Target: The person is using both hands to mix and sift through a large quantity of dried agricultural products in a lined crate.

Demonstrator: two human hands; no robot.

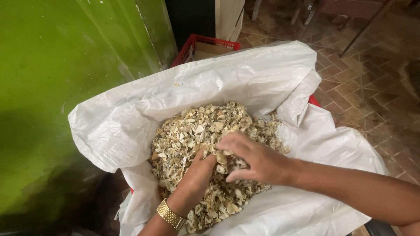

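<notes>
Item: one white woven sack (262, 83), mouth rolled open, filled with pale dried flakes (192, 131). Behind it we count one red crate (205, 41) holding a cardboard box (210, 49); green wall (52, 78) alongside. Our left hand (197, 172), gold watch (169, 214) at its wrist, digs fingers-down into the flakes; our right hand (253, 159) curls around a clump.

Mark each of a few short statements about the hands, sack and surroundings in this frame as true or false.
1. Both hands are in a white sack of pale dried flakes. True.
2. The left hand wears a gold watch. True.
3. The right hand is outside the sack. False: it lies on the flakes.
4. The wall is blue. False: green.
5. A red crate stands behind the sack. True.
</notes>
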